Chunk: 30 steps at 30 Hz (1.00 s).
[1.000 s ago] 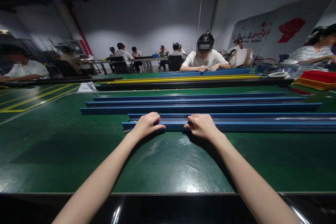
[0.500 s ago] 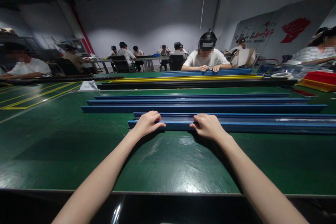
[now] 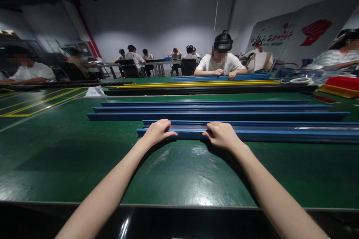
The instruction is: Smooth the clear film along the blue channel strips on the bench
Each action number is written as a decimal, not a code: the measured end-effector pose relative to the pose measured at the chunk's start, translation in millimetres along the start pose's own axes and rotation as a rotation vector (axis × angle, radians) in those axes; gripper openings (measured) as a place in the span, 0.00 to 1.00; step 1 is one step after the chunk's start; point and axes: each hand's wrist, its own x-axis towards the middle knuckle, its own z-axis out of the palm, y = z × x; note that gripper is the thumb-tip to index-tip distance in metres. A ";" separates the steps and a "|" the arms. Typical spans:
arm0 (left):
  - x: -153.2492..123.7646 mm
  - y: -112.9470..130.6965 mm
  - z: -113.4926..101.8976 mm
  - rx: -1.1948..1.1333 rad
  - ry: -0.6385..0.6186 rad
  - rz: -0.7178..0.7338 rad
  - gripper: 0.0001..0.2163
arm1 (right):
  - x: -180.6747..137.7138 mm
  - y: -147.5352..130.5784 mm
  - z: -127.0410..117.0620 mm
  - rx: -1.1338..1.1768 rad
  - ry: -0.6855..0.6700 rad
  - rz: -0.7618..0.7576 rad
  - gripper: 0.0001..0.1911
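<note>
A long blue channel rail (image 3: 280,134) lies across the green table (image 3: 70,149), its left end near the middle of the view. My left hand (image 3: 157,132) grips the rail close to that left end, fingers curled over its near edge. My right hand (image 3: 221,134) grips the same rail a short way to the right, fingers also curled over it. Both forearms stretch out from the table's near edge.
More blue rails (image 3: 218,115) lie parallel just behind. Further back are black and yellow rails (image 3: 196,84). A person in a white shirt (image 3: 220,63) works opposite, another person (image 3: 28,71) sits at far left. A red tray (image 3: 340,84) stands at right.
The rail and both hands sit slightly further right in the view than one second ago. The grip of both hands looks unchanged.
</note>
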 end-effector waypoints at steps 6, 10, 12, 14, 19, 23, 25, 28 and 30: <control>-0.6 -2.9 4.4 0.070 -0.038 0.023 0.17 | -0.2 -0.5 -0.5 0.013 -0.017 0.008 0.14; -0.7 -4.6 5.1 0.103 -0.056 0.021 0.18 | -0.3 0.1 0.4 0.003 0.000 -0.001 0.14; -0.4 -5.5 5.4 0.102 -0.056 0.019 0.18 | -0.4 0.5 1.0 -0.003 0.013 -0.011 0.14; 0.0 -6.4 6.1 0.097 -0.050 0.018 0.19 | -0.5 0.6 1.1 -0.005 0.013 -0.014 0.14; 1.3 -7.4 7.6 0.093 -0.031 0.016 0.19 | -0.3 -0.6 -0.5 0.003 -0.019 0.005 0.14; 1.4 -6.8 6.8 0.094 -0.037 0.013 0.19 | -0.3 -1.1 -1.5 0.009 -0.030 0.009 0.14; 1.2 -6.4 6.2 0.098 -0.041 0.009 0.19 | -0.4 -0.9 -1.4 0.010 -0.018 0.003 0.14; 0.7 -6.0 5.7 0.103 -0.046 0.005 0.19 | -0.7 -0.6 -1.1 0.013 -0.006 0.001 0.14; 0.7 -5.8 5.5 0.107 -0.052 0.003 0.19 | -0.7 -0.5 -0.9 0.013 -0.010 0.002 0.13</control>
